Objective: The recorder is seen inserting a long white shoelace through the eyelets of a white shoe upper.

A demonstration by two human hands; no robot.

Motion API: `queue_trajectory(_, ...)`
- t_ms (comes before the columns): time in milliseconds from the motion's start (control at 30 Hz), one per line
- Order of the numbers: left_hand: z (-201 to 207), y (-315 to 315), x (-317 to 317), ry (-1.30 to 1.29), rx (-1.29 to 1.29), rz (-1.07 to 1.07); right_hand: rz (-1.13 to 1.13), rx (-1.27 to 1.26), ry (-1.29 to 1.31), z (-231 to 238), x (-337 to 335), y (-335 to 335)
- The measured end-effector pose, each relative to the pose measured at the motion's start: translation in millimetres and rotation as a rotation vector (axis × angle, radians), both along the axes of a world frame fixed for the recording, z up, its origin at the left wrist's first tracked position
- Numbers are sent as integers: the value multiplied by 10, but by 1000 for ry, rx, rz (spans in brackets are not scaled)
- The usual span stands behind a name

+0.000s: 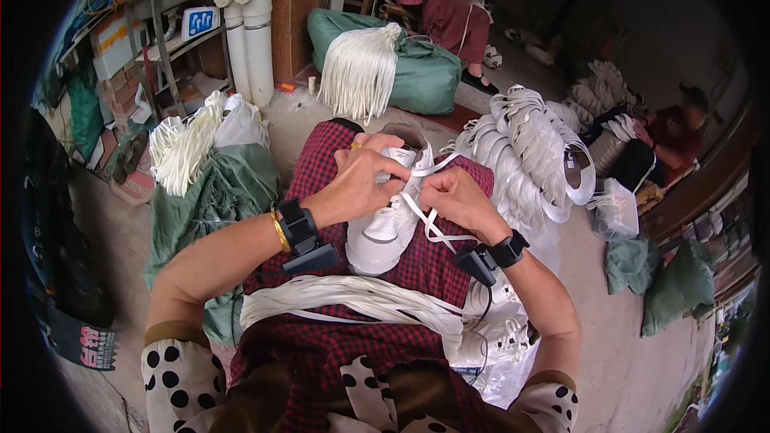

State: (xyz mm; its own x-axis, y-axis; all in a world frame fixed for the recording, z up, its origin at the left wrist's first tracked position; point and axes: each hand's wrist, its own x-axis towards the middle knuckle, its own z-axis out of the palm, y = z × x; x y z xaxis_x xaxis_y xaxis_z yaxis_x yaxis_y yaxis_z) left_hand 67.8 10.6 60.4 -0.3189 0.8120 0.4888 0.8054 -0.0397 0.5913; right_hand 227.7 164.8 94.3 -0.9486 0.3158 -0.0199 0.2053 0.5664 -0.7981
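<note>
White sneaker [385, 228] lies on the red checked cloth [417, 273] over the person's lap, toe toward the body. Left hand [361, 180] grips the sneaker's upper, fingers curled closed on it. Right hand [457, 200], just right of the sneaker, fingers pinched shut on a white lace [429, 224]. Bundle of white laces [345, 297] lies below the sneaker. Green sack [216, 192] well left of it.

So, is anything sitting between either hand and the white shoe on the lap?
Nothing visible. The left hand already rests on the white shoe at its opening, and the right hand pinches a white lace running from it. The bundle of laces lies nearer the body.
</note>
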Motion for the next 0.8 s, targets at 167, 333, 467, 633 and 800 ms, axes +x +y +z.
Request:
queue_trajectory(167,-26,20,-1,-13,71,-6,34,-134,-78,65,-34,10)
queue_trajectory(333,-32,1,17,-12,63,-14,33,-108,-95,64,-23,23)
queue_trajectory(467,-47,14,28,-17,64,1,2,-181,-97,28,-14,24)
queue_trajectory(633,-14,-4,35,-30,54,-35,106,-231,-109,7,-81,149)
queue_trajectory(800,24,9,6,2,44,-27,7,-83,-59,-13,-64,-23)
